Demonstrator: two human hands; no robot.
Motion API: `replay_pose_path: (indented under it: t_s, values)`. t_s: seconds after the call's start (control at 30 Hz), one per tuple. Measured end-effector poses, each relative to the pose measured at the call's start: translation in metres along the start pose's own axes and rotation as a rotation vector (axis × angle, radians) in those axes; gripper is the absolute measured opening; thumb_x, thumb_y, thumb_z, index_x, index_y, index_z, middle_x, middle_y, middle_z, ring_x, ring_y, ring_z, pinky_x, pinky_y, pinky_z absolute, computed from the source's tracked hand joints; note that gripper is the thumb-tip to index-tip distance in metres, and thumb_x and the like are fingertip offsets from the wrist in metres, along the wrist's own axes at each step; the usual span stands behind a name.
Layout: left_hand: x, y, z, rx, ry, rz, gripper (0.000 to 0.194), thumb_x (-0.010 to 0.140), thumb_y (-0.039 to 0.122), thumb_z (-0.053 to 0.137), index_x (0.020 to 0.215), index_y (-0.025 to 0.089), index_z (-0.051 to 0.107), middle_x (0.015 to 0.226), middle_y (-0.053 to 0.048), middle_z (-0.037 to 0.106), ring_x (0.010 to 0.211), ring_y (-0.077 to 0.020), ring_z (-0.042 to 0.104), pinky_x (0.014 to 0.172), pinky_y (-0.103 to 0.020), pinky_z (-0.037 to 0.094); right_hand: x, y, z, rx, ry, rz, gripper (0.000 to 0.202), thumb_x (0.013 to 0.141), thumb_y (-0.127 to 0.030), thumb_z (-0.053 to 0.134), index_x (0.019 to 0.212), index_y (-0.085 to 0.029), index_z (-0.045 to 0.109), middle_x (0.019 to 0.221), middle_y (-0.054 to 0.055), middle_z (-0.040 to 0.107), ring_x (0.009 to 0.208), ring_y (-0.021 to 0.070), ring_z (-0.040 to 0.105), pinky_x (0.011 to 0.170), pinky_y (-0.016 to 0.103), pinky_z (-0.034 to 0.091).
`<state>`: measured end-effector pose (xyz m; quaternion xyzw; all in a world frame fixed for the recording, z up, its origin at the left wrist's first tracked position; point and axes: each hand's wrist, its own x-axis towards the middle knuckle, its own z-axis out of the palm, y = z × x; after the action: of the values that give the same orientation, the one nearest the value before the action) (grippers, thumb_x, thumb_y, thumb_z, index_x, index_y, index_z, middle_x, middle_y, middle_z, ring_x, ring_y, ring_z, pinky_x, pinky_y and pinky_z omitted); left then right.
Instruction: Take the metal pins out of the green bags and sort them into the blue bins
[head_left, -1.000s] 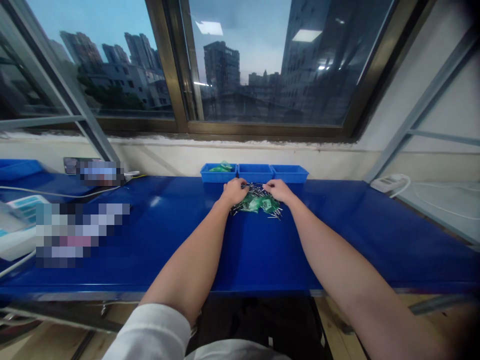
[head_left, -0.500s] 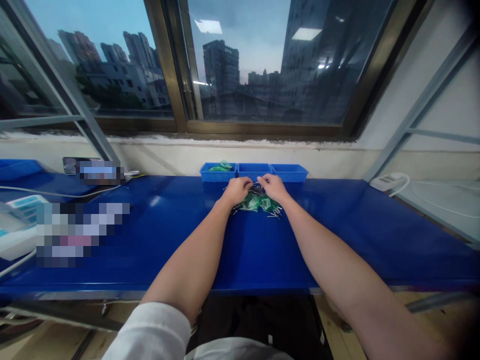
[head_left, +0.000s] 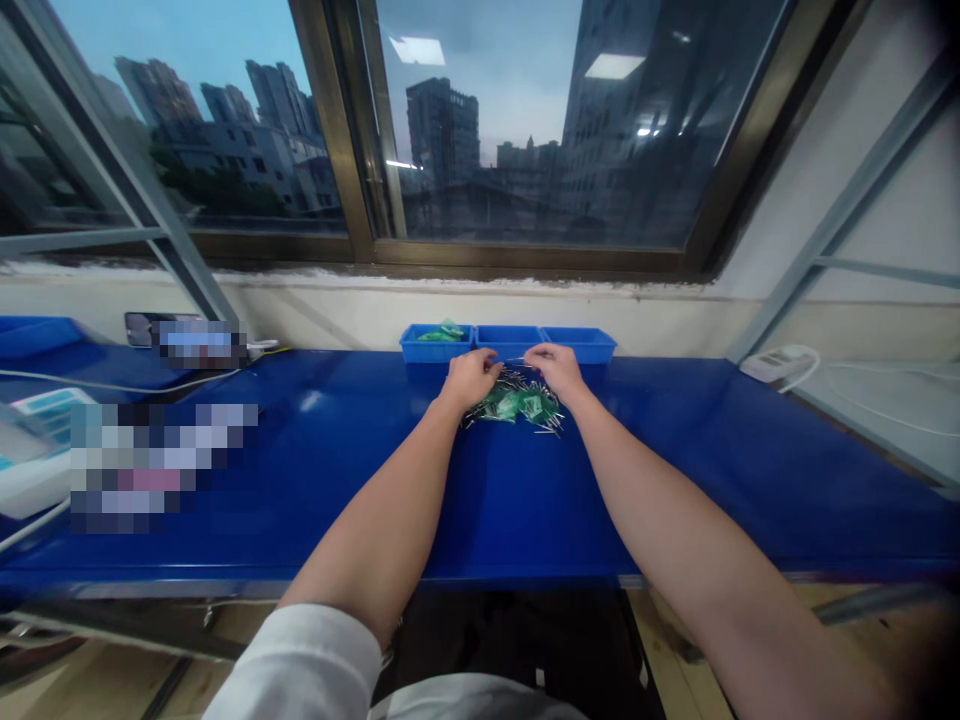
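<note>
On the blue table a heap of thin metal pins (head_left: 551, 422) lies mixed with small green plastic packets (head_left: 508, 405). My right hand (head_left: 561, 374) is above the heap's far right side, thumb and fingers pinched on a thin metal pin (head_left: 516, 359) that points left. At the heap's far left side is my left hand (head_left: 471, 377), its fingers curled in a pinch. Whatever is between those fingers is too small to make out. Both hands hide parts of the heap.
Three blue bins stand behind the hands; the left bin (head_left: 409, 350) has green packets in it. A phone (head_left: 141, 330) leans at the back left near a white device (head_left: 45, 450). A white power strip (head_left: 776, 362) lies at the right. Metal posts rise both sides.
My right hand has moved slightly right and away from the left hand, and the pin now shows in the gap between them. My left hand has shifted only a little.
</note>
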<state>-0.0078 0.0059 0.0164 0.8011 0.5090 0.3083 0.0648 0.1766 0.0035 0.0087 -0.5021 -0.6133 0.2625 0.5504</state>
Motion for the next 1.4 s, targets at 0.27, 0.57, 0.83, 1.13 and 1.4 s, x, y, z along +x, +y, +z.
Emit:
replay_pose_path:
  t_s: [0.27, 0.57, 0.83, 1.13, 1.4]
  values:
    - [0.001, -0.005, -0.001, 0.083, 0.046, -0.135, 0.027, 0.082, 0.030, 0.050, 0.105, 0.021, 0.062, 0.104, -0.004, 0.068, 0.100, -0.0210, 0.060, 0.088, -0.032, 0.042, 0.005, 0.008, -0.020, -0.332, 0.313, 0.000, 0.037, 0.064, -0.019, 0.051, 0.098, -0.015, 0.066, 0.096, 0.007, 0.069, 0.088, 0.0205, 0.060, 0.084, 0.031, 0.044]
    - [0.002, -0.006, 0.000, 0.134, 0.006, -0.181, 0.027, 0.081, 0.028, 0.048, 0.101, 0.023, 0.065, 0.104, -0.005, 0.068, 0.101, -0.0238, 0.059, 0.088, -0.035, 0.041, 0.008, 0.016, -0.031, -0.520, 0.385, 0.094, 0.045, 0.066, -0.018, 0.052, 0.109, -0.016, 0.063, 0.106, 0.009, 0.065, 0.110, 0.0272, 0.044, 0.096, 0.038, 0.035]
    - [0.003, -0.007, 0.002, 0.142, -0.028, -0.191, 0.029, 0.081, 0.031, 0.047, 0.103, 0.023, 0.064, 0.107, -0.007, 0.066, 0.102, -0.0246, 0.058, 0.089, -0.037, 0.040, 0.008, 0.016, -0.027, -0.559, 0.323, 0.040, 0.071, 0.065, -0.020, 0.055, 0.135, -0.013, 0.040, 0.129, 0.011, 0.051, 0.118, 0.0275, 0.039, 0.098, 0.038, 0.034]
    - [0.005, -0.013, 0.006, 0.158, -0.109, -0.258, 0.041, 0.081, 0.037, 0.046, 0.119, 0.023, 0.057, 0.122, -0.010, 0.059, 0.112, -0.0270, 0.053, 0.093, -0.038, 0.039, 0.007, 0.022, -0.012, -0.693, -0.040, -0.004, 0.037, 0.073, -0.027, 0.054, 0.107, -0.019, 0.066, 0.110, 0.007, 0.064, 0.105, 0.0244, 0.051, 0.094, 0.037, 0.036]
    - [0.005, -0.017, 0.012, 0.158, -0.147, -0.213, 0.043, 0.083, 0.045, 0.042, 0.118, 0.025, 0.058, 0.124, -0.010, 0.058, 0.113, -0.0287, 0.052, 0.094, -0.041, 0.038, 0.003, 0.019, 0.002, -0.856, -0.263, -0.002, 0.040, 0.085, -0.032, 0.041, 0.120, -0.025, 0.059, 0.132, 0.003, 0.052, 0.115, 0.0327, 0.038, 0.094, 0.049, 0.032]
